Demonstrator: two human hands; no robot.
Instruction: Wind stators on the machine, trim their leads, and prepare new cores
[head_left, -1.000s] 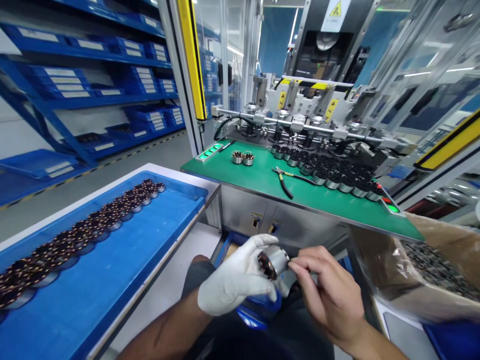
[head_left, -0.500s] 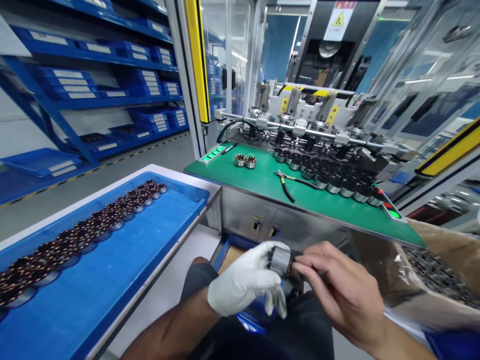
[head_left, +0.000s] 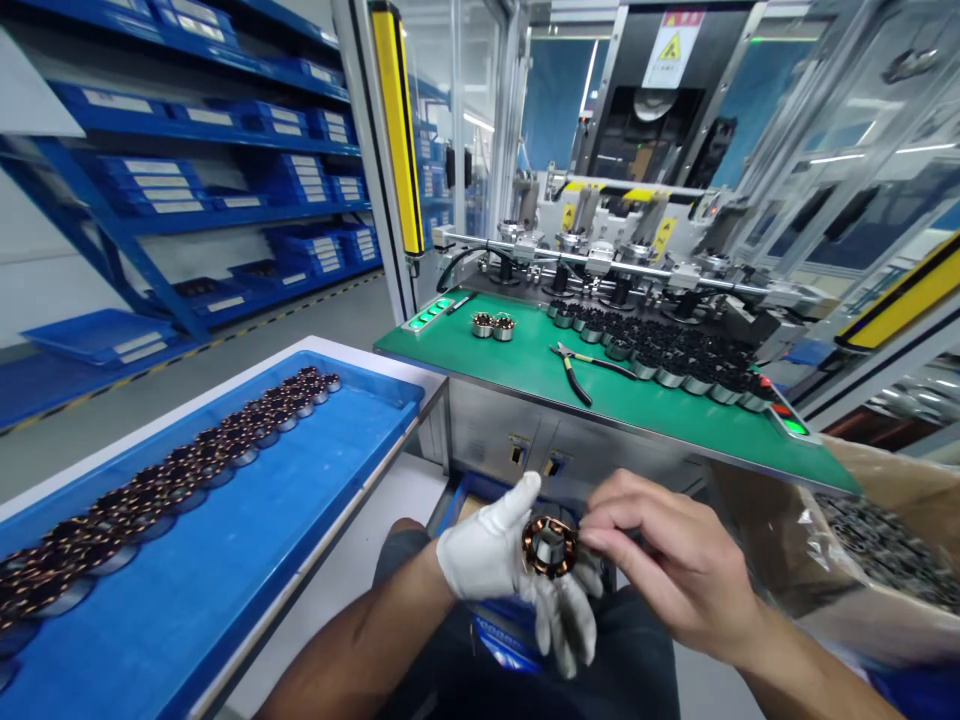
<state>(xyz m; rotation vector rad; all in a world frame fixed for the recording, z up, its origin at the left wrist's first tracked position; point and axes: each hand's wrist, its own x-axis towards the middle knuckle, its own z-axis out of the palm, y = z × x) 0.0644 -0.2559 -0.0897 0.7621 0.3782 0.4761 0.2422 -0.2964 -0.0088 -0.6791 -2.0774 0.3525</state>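
In the head view, my left hand (head_left: 491, 545), in a white glove, holds a motor stator (head_left: 551, 547) low over my lap. The stator's open round end with copper windings faces up toward me. Thumb raised and fingers spread below, the gloved hand cradles it from the left and underneath. My right hand (head_left: 667, 560) is bare, and its thumb and forefinger are pinched together at the stator's right edge. Whatever lies between those fingertips, perhaps a wire end, is too small to make out.
Left of me a blue tray (head_left: 300, 500) holds rows of copper-wound stators. On the green worktop (head_left: 465, 360) lie two stators (head_left: 493, 326), cutting pliers (head_left: 574, 370) and many black-topped stators (head_left: 660, 345). A machine (head_left: 600, 250) stands behind; a cardboard box (head_left: 885, 530) of parts is at right.
The stator has turned from side-on to showing its open copper-wound end. My left fingers have spread further beneath it. My right hand stays pinched at its right edge.
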